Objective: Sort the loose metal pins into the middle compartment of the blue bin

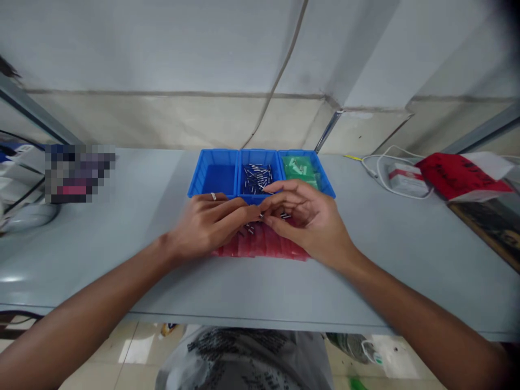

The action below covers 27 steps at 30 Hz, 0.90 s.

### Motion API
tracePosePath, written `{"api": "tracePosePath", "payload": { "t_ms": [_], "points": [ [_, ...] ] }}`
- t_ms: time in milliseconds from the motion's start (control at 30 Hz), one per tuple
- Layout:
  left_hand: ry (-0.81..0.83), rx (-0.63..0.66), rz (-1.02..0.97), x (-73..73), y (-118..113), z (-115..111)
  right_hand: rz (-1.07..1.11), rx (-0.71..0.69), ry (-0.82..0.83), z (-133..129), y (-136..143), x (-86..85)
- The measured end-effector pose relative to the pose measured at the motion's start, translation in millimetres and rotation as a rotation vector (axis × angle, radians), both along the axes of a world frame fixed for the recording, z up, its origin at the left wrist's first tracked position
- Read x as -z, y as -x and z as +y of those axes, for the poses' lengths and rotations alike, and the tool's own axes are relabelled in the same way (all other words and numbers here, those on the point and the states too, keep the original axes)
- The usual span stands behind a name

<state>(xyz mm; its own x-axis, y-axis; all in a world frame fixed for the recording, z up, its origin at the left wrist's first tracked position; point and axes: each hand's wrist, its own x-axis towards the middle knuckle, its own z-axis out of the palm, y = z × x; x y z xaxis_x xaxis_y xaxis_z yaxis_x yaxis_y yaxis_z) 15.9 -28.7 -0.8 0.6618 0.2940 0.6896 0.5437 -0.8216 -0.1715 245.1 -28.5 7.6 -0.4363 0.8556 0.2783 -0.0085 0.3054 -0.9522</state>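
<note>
My left hand point(215, 222), with a ring on one finger, reaches over red plastic bags point(264, 244) laid side by side. Its fingertips meet those of my right hand point(303, 216) around a tiny dark item point(261, 215), too small to name. The right thumb and index finger are pinched at it. Several small metal pins point(249, 229) lie on the bags, partly hidden by my hands. Just behind stand three blue bins: the left bin point(219, 179) shows a bare bottom, the middle one holds many metal pins point(258, 177), the right one green bags point(299, 169).
A grey table point(260, 292) carries everything. On the right are a white cable, a small white and red box point(407, 180), a red packet point(455, 176) and a dark board point(487, 227). A white mouse-like object point(32, 216) and a blurred-out patch are at the left.
</note>
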Motion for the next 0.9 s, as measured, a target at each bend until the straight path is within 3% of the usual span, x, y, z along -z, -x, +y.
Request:
{"api": "tracePosePath", "payload": {
  "t_ms": [200, 367, 600, 900],
  "points": [
    [0.004, -0.056, -0.068, -0.9, -1, 1, 0.060, 0.002, -0.053, -1, 0, 1.9],
    [-0.014, -0.132, -0.158, -5.9, -4, -1, 0.044, 0.119, -0.071, -4, 1, 3.2],
    [0.011, -0.081, -0.141, -4.9, -4, -1, 0.092, 0.235, -0.097, -6, 0, -0.4],
    [-0.005, -0.040, -0.169, -2.6, -2, 1, 0.073, 0.155, -0.044, -6, -2, -6.7]
  ]
}}
